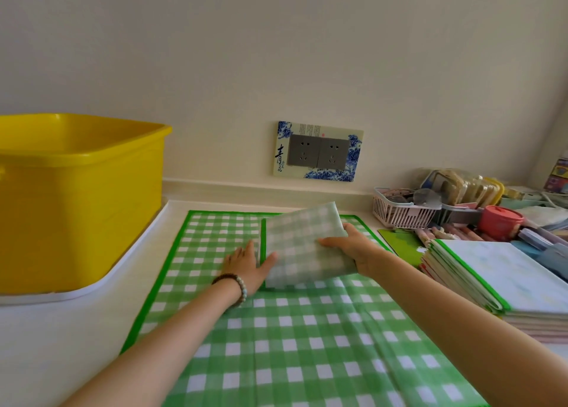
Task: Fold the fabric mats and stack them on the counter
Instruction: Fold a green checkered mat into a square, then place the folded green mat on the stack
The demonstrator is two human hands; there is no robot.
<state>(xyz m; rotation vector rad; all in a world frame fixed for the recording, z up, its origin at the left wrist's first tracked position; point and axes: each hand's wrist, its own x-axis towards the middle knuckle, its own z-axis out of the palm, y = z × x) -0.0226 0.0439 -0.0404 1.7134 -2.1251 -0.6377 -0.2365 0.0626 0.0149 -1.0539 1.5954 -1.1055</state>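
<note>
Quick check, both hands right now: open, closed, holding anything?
Left hand: open, pressing flat on the green checked mat.
Right hand: holding the folded-over part of that mat.

Home bench: decorated wall socket beyond left hand; yellow tub left of it; cluttered basket beyond right hand.

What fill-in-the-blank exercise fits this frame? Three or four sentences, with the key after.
The right hand holds the folded-over flap of the ____ checked mat. The left hand lies flat on that mat, with a ____ on its wrist. The tub at the left is ____. The stack of folded mats lies to the checked mat's ____.
Missing words: green; bracelet; yellow; right.
</note>
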